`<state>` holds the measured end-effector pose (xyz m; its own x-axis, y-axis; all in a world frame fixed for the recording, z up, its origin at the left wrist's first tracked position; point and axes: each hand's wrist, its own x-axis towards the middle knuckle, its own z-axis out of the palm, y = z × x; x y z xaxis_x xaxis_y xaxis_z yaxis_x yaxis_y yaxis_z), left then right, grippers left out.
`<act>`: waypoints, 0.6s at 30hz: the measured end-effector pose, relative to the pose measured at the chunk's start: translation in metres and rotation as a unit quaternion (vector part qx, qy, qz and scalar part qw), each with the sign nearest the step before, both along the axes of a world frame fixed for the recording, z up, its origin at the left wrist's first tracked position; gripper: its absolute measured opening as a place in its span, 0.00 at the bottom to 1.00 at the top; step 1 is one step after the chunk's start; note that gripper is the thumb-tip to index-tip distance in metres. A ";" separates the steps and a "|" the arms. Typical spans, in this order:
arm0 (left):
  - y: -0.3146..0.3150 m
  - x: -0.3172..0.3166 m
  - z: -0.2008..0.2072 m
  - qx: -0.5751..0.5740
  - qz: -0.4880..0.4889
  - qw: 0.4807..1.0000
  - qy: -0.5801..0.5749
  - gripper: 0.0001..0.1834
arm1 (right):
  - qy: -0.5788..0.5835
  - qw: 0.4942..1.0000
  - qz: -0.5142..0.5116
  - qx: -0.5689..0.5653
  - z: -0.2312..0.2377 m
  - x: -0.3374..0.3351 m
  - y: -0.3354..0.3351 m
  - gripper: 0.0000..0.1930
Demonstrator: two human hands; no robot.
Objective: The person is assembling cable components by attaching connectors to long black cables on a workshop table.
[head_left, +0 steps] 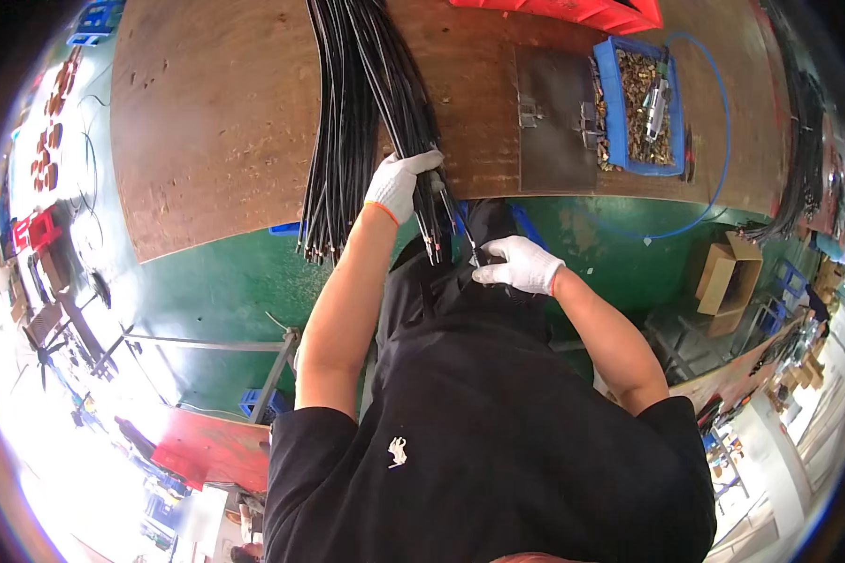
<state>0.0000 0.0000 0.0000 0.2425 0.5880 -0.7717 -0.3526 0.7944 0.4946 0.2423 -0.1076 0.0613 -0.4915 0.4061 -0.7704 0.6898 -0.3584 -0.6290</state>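
Note:
A long bundle of black cables (347,113) runs across the wooden table, its cut ends hanging over the near edge. My left hand (393,188), in a white knit glove, is closed around part of the bundle close to that edge. My right hand (521,266), also gloved, is in front of my lap to the right of the cable ends. Its thumb and fingers pinch the end of a thin black cable (473,251). Any small part at that tip is too small to make out.
On the brown table (216,122), a blue bin (613,103) of small brass-coloured pieces holds a silver hand tool (657,110) near a blue hose (726,113). Left of it lies a dark hinged metal plate (556,122). A red crate (573,9) stands behind; a cardboard box (714,279) sits right.

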 end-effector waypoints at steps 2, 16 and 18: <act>0.001 0.004 0.001 -0.030 0.009 0.999 0.005 0.09 | 0.064 0.981 -0.135 -0.127 -0.007 -0.003 0.004 0.21; -0.006 -0.026 0.020 -0.018 0.054 0.998 0.002 0.16 | 0.004 0.964 -0.231 0.128 -0.049 -0.077 0.197 0.36; -0.007 -0.024 0.017 -0.008 0.046 0.999 -0.027 0.17 | 0.001 0.954 -0.252 0.164 -0.051 -0.084 0.199 0.32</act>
<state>-0.0235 -0.0073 0.0166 0.2292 0.5970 -0.7688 -0.4499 0.7654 0.4602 0.1583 0.0913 0.0104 -0.1705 0.8106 -0.5602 0.4805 -0.4279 -0.7655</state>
